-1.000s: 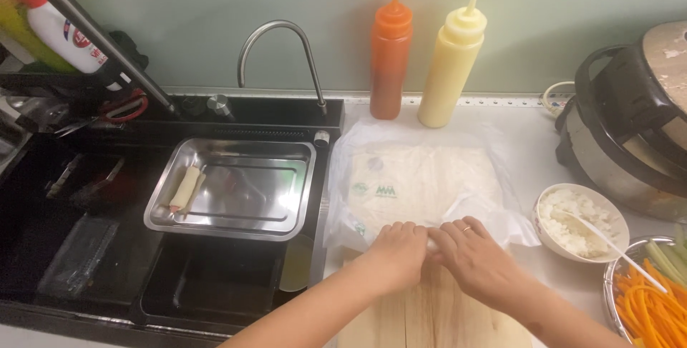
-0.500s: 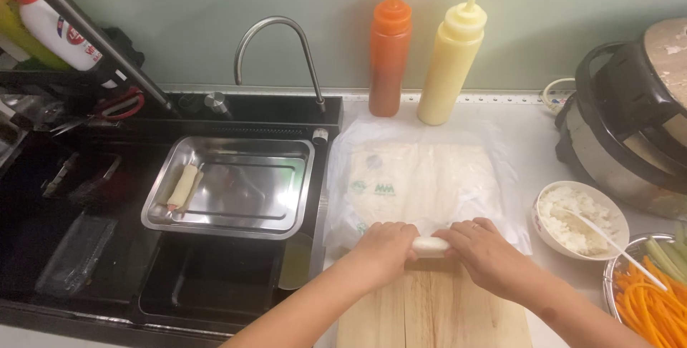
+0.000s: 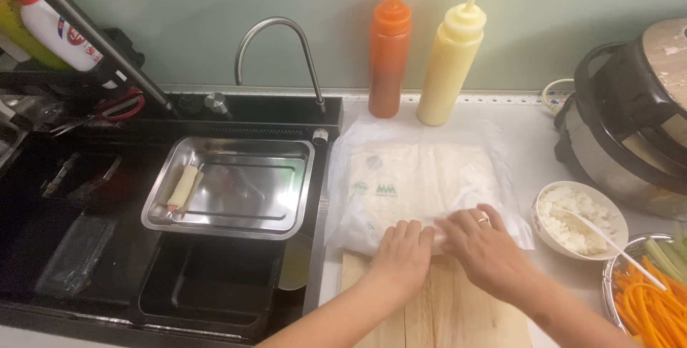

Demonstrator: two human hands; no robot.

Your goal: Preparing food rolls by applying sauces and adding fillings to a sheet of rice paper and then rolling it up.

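Pressing: both hands lie side by side, palms down, at the far edge of the wooden board point(image 3: 444, 312), where it meets the clear bag of wrappers point(image 3: 422, 183).
Left hand: the left hand point(image 3: 402, 258) is laid flat with fingers close together, pressing on a pale roll rather than clutching it.
Right hand: the right hand point(image 3: 486, 244), a ring on one finger, curves its fingers down over the same roll; nothing is pinched.
Roll: the white roll point(image 3: 434, 237) shows only as a sliver between the two hands, touching the bag's near edge.
Change: half a second ago more of the roll showed between the hands; now they have closed together over it and sit a little farther up the board, towards the bag.
Sink side: a steel tray point(image 3: 236, 212) rests over the black sink point(image 3: 86, 248), with one finished roll point(image 3: 182, 187) at its left end, unmoved.
Behind: an orange squeeze bottle point(image 3: 388, 55) and a yellow squeeze bottle point(image 3: 449, 62) stand by the wall.
Right: a bowl of white filling point(image 3: 578, 221) with a spoon, carrot strips point(image 3: 644, 298), and a cooker point(image 3: 630, 126).
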